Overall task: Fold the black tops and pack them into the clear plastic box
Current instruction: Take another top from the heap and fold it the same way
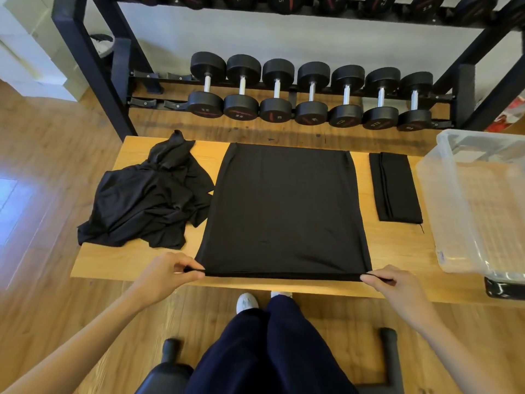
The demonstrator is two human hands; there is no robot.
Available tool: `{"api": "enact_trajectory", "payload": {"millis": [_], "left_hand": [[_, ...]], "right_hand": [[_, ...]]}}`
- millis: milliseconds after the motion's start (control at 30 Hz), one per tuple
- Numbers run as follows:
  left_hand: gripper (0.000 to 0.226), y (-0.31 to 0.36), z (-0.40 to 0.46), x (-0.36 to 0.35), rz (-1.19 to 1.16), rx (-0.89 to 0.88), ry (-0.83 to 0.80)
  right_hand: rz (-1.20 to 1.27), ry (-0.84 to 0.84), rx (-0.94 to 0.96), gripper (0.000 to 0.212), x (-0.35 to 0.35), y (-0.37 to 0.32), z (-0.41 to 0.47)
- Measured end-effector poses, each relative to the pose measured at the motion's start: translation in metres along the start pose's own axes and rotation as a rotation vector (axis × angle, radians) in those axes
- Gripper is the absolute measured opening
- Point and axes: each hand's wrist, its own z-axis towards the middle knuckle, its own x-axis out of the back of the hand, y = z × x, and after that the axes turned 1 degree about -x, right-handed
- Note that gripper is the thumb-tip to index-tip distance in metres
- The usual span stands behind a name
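Note:
A black top (284,209) lies spread flat in the middle of the low wooden table (127,260). My left hand (167,271) pinches its near left corner and my right hand (395,285) pinches its near right corner, along the table's front edge. A crumpled pile of black tops (147,197) sits to the left. To the right lies a folded black top (395,189) in a narrow rectangle. The clear plastic box (454,211) stands at the table's right end, and I see no clothes inside it.
A black rack (93,66) holding several dumbbells (311,93) stands just behind the table. My legs and white shoes (247,301) are under the front edge, with black bench parts (170,373) beside them. Wooden floor surrounds the table.

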Motion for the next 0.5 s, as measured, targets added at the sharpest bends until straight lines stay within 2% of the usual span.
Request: {"api": "enact_trajectory", "payload": {"millis": [100,233,400,500], "left_hand": [[0.011,-0.008,-0.012,-0.005,0.001,0.021,-0.066],[0.010,-0.015,-0.029,-0.010,0.001,0.054,-0.153],[0.009,-0.019,-0.044,-0.009,0.026,0.094,-0.280],[0.008,-0.013,-0.041,-0.001,0.017,0.079,-0.279]], "right_hand": [[0.000,-0.053,-0.013,0.015,-0.001,0.005,-0.014],[-0.026,-0.133,-0.067,0.004,-0.002,0.014,-0.030],[-0.055,-0.239,-0.123,0.003,0.003,0.015,-0.042],[-0.059,-0.268,-0.141,0.008,0.014,0.009,-0.038]]}}
